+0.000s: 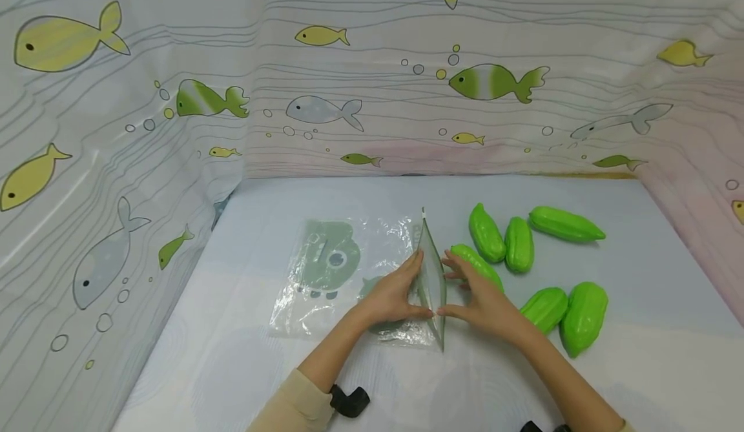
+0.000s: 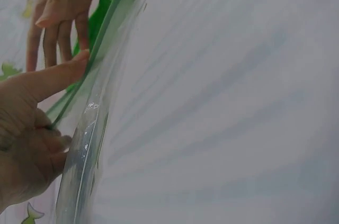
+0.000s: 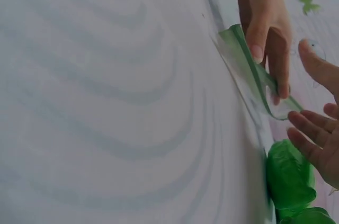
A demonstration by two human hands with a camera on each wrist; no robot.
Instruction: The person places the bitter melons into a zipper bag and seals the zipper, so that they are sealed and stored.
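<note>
A clear plastic zip bag [image 1: 343, 270] printed with a green cartoon animal lies on the table, its green-edged mouth [image 1: 432, 277] raised and gaping toward the right. My left hand [image 1: 395, 293] holds the mouth's near layer, thumb and fingers spread along the edge. In the right wrist view the left thumb and fingers straddle the green strip [image 3: 251, 65]. My right hand [image 1: 479, 299] is just right of the mouth with fingers loosely spread, its fingertips right at the edge. Behind it, a bright green ridged fruit-like piece [image 1: 476, 264] is partly hidden.
Several more green ridged pieces [image 1: 520, 245] lie on the right side of the table [image 1: 232, 380], two of them [image 1: 584, 319] beside the right forearm. A fish-printed curtain [image 1: 372, 83] encloses the back and sides.
</note>
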